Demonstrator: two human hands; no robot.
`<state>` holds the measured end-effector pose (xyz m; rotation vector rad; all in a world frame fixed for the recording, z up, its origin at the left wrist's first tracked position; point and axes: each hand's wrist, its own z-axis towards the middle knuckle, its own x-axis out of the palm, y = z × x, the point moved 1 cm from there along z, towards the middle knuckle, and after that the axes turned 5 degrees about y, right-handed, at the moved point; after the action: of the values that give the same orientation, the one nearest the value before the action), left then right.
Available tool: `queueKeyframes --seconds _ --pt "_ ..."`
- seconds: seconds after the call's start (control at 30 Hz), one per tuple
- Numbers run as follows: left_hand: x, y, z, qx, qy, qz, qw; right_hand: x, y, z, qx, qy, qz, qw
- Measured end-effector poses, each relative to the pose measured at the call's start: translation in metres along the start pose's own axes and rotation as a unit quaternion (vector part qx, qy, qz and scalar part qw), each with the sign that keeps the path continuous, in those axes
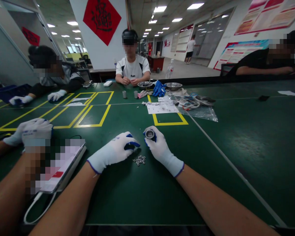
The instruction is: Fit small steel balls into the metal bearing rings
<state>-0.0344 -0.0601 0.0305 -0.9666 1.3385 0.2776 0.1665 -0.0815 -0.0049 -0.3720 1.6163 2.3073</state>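
My right hand (159, 144), in a white glove with blue-coated fingers, is closed round a short grey metal cylinder (149, 134). Its round open end faces me, and some detail shows inside, too small to make out. To its left, my left hand (119, 147), gloved the same way, reaches over the green table with fingers stretched and slightly bent. Nothing shows between those fingers. Just below its fingertips lies a small cluster of shiny metal rings (140, 160), like nuts or tiny bearings. The rings rest on the table between my two hands.
Close on my left are a co-worker's gloved hands (36, 131) and a phone (61, 167) with a white cable. Further back are two metal cylinders (124, 94), metal bowls (173, 86), blue gloves (159, 89), a paper sheet (162, 107) and a plastic bag (206, 113). Other people sit around the table.
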Motion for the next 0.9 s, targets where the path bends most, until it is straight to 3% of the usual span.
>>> queueKeyframes --seconds 0.3,0.5,0.73,0.9 --pt "0.008 0.009 0.004 0.009 0.020 -0.016 1.000 0.003 -0.006 -0.001 -0.035 0.005 0.054 0.998" --pt "0.004 -0.001 0.003 -0.063 -0.024 -0.072 0.995 0.001 -0.004 -0.002 -0.045 0.023 0.045 0.998" --pt "-0.001 -0.013 0.004 0.004 -0.124 -0.241 0.962 0.002 -0.001 -0.003 -0.063 0.039 0.038 0.997" --pt "-0.001 -0.015 0.004 0.006 -0.119 -0.303 0.945 0.003 -0.001 -0.003 -0.071 0.047 0.033 0.996"
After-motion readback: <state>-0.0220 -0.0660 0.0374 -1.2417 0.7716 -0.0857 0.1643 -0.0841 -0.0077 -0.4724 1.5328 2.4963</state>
